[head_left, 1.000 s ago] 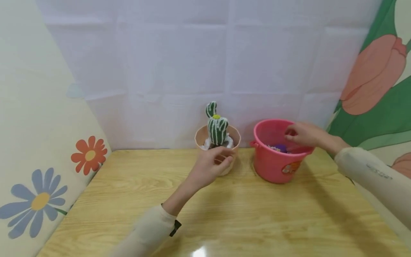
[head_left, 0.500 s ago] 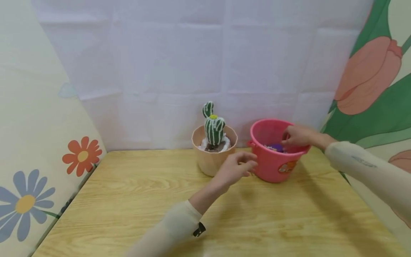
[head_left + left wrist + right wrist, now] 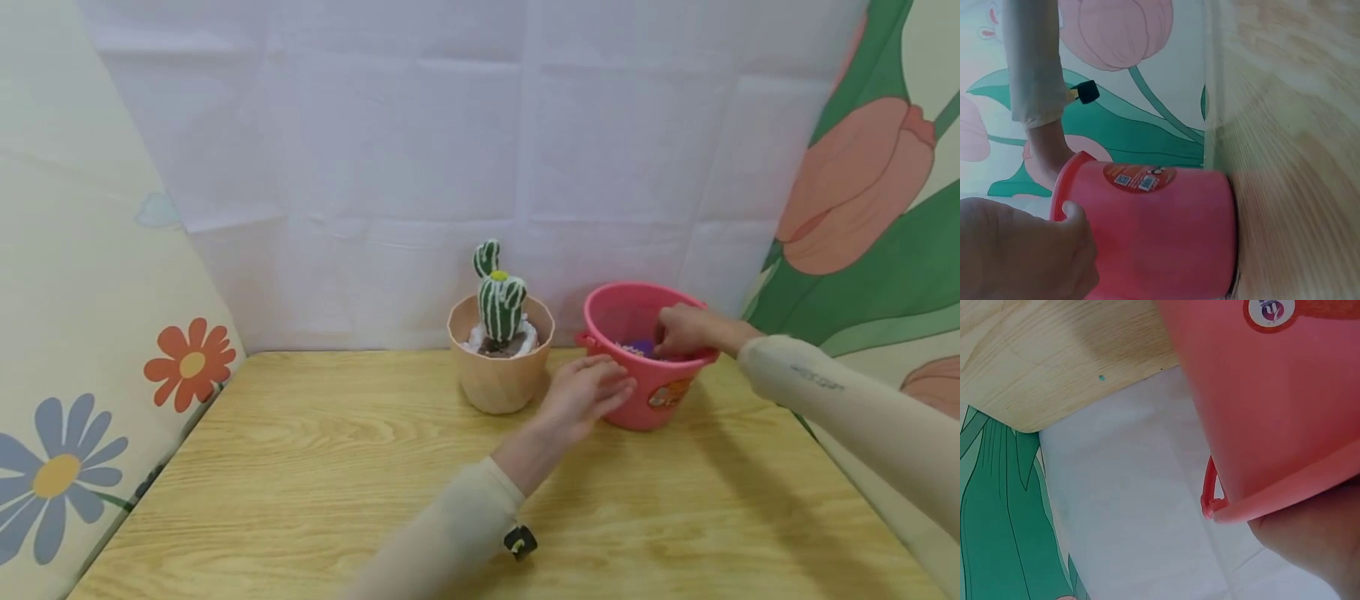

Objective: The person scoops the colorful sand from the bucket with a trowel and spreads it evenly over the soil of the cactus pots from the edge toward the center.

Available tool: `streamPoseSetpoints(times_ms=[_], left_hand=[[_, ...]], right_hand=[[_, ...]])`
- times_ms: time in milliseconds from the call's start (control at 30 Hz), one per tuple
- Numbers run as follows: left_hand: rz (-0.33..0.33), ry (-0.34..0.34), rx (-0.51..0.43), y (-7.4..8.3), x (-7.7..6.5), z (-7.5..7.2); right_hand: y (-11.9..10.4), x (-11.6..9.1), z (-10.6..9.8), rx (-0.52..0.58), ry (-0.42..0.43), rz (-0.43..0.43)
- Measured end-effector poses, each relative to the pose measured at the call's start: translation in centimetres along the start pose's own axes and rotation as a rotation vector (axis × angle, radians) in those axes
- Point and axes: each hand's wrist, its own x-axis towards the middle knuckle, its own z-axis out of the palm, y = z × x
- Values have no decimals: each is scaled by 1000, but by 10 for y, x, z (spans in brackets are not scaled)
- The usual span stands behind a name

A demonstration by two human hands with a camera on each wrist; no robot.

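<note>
A pink bucket [image 3: 641, 412] stands upright at the back right of the table. My left hand [image 3: 581, 396] is at its front left side, fingers extended and overlapping the wall in the head view. In the left wrist view that hand [image 3: 1029, 250] is close against the bucket [image 3: 1160, 231]. Over the far rim, my right hand [image 3: 684, 331] reaches down inside, its fingers beside a purple thing [image 3: 642, 347]. From the right wrist, the bucket wall [image 3: 1285, 406] hides the fingers of the right hand [image 3: 1316, 531]; I cannot tell whether they hold anything.
Left of the bucket, a green and white toy cactus [image 3: 498, 308] stands in a peach pot [image 3: 498, 387]. A white cloth [image 3: 405, 167] hangs behind the wooden table [image 3: 315, 475]. Small pale bits [image 3: 626, 346] lie in the bucket near the purple thing.
My left hand has moved right, from in front of the pot to the bucket's side. The right hand has gone lower into the bucket.
</note>
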Motion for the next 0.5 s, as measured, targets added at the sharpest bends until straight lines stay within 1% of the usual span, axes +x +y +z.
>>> streamPoseSetpoints(times_ms=[200,333,433,500], left_hand=[[45,92,-147,-5,4,14],[66,148,-205,-8,9,21],[72,170,-242,-9,10,24],[69,173,-268,-9,10,25]], right_hand=[[-2,-1,-1,-17,5,-28],[-3,-2,-2,-13,-12,-22],[-5,-2,-4,6,-31,-15],[-7,-2,-5,22,-43,-2]])
